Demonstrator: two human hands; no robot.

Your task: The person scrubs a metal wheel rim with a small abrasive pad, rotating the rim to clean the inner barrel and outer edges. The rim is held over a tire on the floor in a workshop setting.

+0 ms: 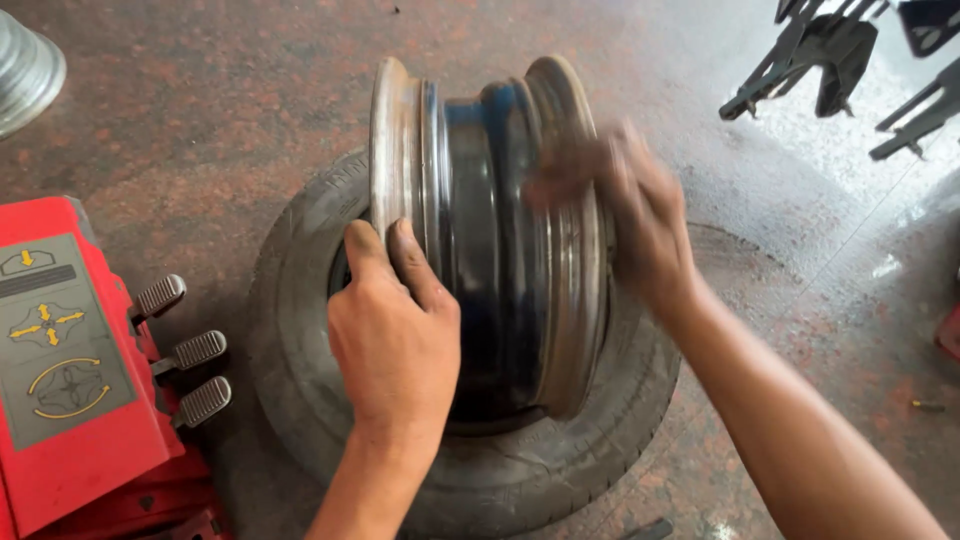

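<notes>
Both hands, left hand [392, 330] and blurred right hand [625, 215], clasp the upright steel rim [490, 240], likely heavy, rigid, best gripped by its flanges at three and nine o'clock.

A wheel rim [490, 230] stands on edge on a flat-lying tyre [300, 400], pedalled machine [80, 380] at left

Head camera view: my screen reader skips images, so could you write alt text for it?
Two bare hands, left hand and blurred right hand, grip a steel wheel rim standing on edge in a tyre lying flat on the floor, beside a red machine with pedals.
</notes>
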